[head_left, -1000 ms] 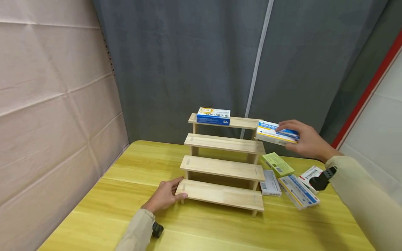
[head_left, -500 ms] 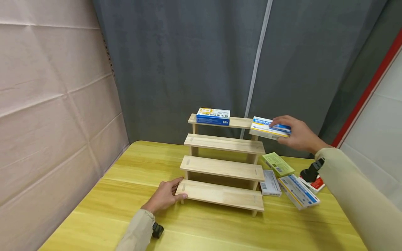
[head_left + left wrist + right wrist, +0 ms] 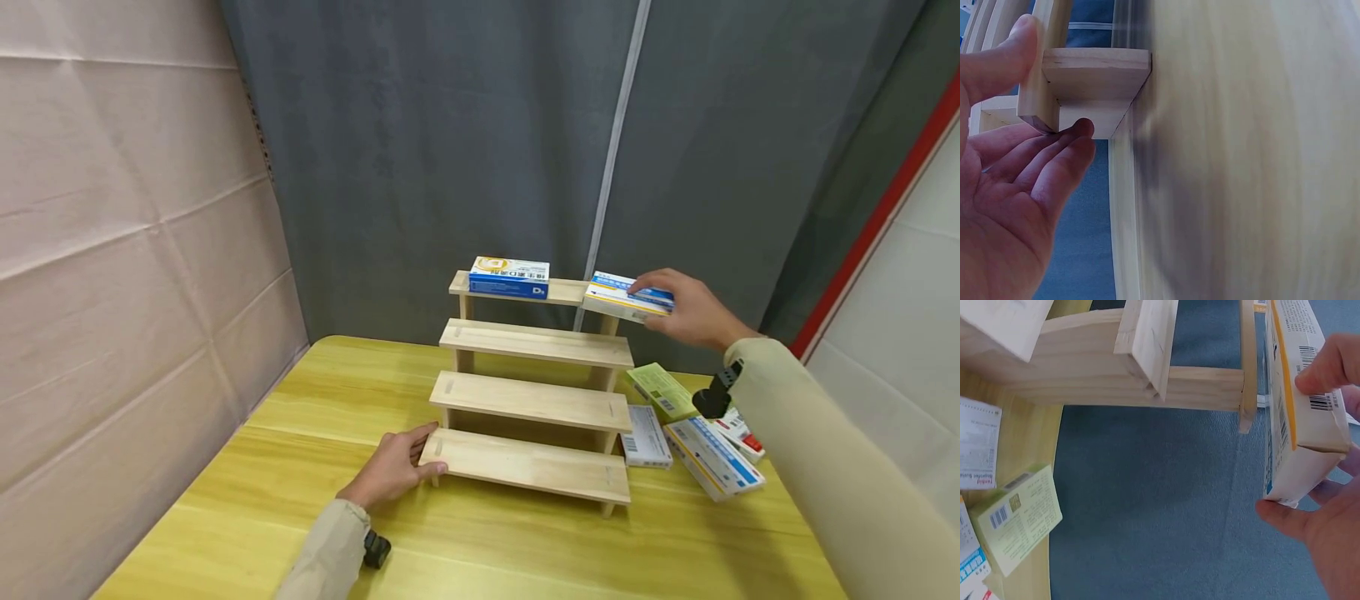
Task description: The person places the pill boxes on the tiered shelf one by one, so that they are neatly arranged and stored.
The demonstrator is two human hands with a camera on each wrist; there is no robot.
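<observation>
1. Far left of the frame: a pale fabric wall, with ridged creases that suggest limp cloth.
2. Lower middle, left of centre: the left hand has a partly closed grip on the stepped wooden rack, thumb on the lowest board, fingertips underneath at its left end. The shelf end looks like a sound place to steady it.
3. Centre: the rack's four flat boards climb in steps on slim uprights. Pale, fine-grained and apparently unvarnished, it should be stiff, fairly light and easily nudged over the smooth yellow wood-grain counter.
4. Upper centre: the vitamin D drops carton, crisp-edged, blue and white, lies flat at the top board's left end.
5. Right of centre: the blue-striped medicine carton is in the air by the top board's right end; the right wrist view shows a narrow gap between them. Thin glossy cardboard, probably very light, a little slippery and easily dented; best held lightly by its stiffer edges.
6. Just right of it: the right hand pinches that carton's right end, its grip spread only to the box's thickness.
7. Lower right: a matte-looking green carton lies among flat white boxes.
</observation>
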